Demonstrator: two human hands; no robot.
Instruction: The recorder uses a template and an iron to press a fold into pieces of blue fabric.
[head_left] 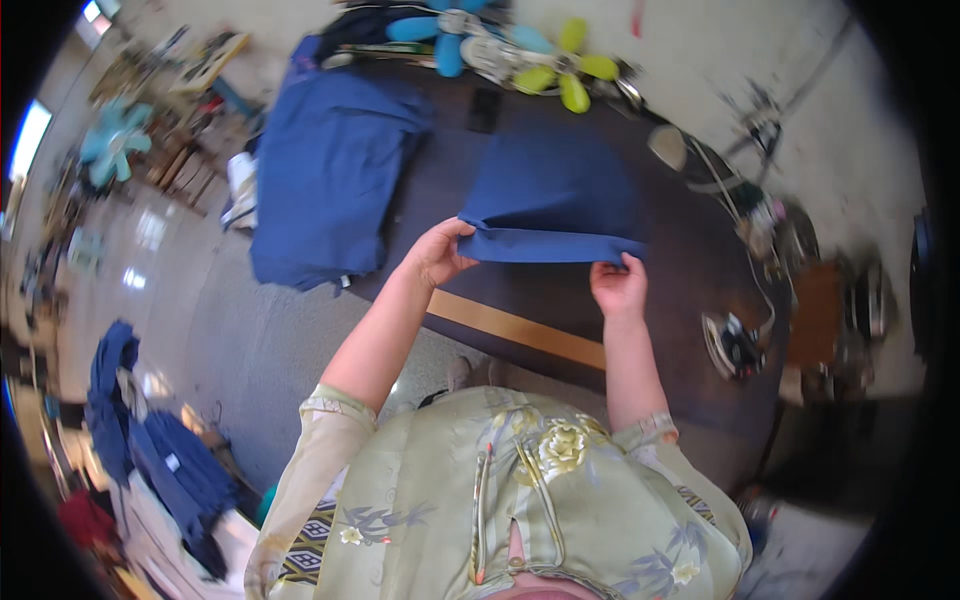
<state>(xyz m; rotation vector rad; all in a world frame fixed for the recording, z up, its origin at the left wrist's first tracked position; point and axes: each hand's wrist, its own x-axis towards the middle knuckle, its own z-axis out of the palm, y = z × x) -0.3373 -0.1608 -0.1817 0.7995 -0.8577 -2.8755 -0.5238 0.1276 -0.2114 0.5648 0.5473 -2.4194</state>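
Got both hands on the near folded edge of this blue cloth (pixel 555 200) on the dark table (pixel 690 290), my left hand (pixel 438 255) pinching the left corner and my right hand (pixel 619 286) gripping near the right one. A bigger pile of blue fabric (pixel 325 170) sits off to my left, hanging over the table edge, and an iron (pixel 732 345) is parked to my right. Blue and yellow-green fan blades (pixel 520 50) are at the far end.

Navy blue folded cloth (pixel 552 195), dark brown table (pixel 690 300), pale green floral blouse (pixel 520 490).
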